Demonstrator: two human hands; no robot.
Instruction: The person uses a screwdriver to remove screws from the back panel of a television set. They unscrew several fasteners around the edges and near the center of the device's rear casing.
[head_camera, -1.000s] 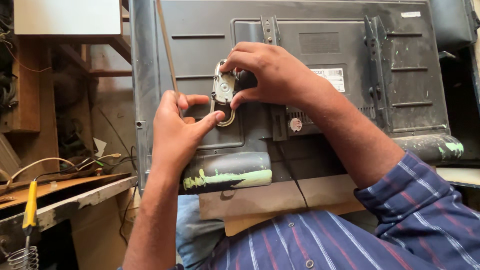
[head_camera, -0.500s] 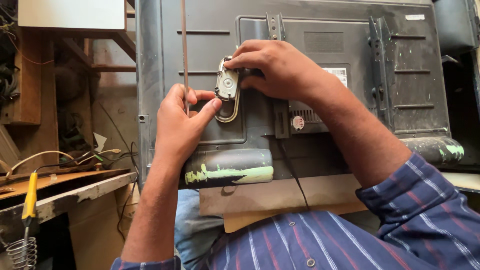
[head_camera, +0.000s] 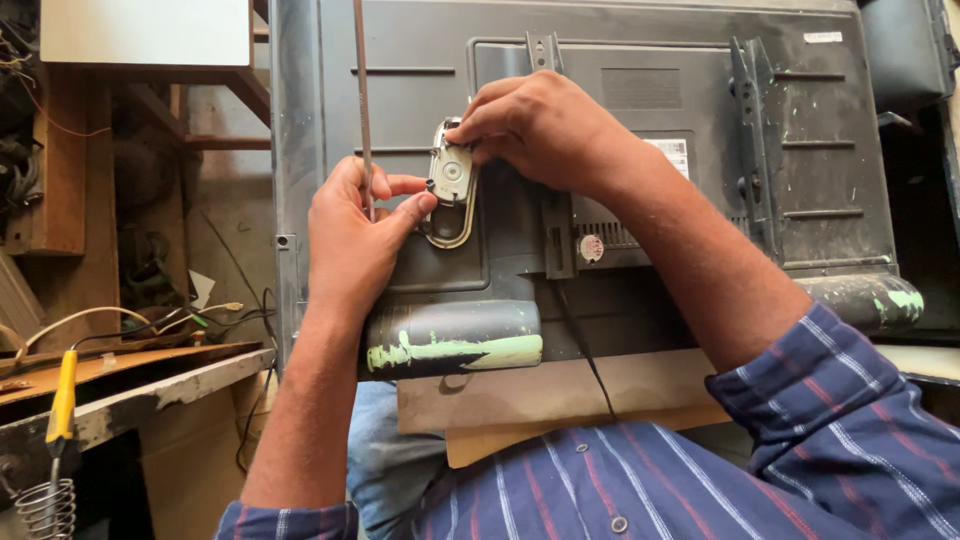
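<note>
The dark grey back panel of a flat television stands upright against my knees. My right hand grips the top of a small grey oval speaker unit seated in an oval opening of the panel. My left hand is closed around a thin metal rod that runs straight up out of view, and its thumb touches the speaker unit's left edge. A black cable hangs from the panel's lower middle.
A brown board lies under the television's lower edge. At the left is a worn wooden bench with a yellow-handled soldering iron in a coil stand and loose wires. Shelves stand behind it.
The view has shifted slightly and the panel sits a little higher in it. Both hands stay on the speaker unit, the right hand's fingers now pinching its top edge.
</note>
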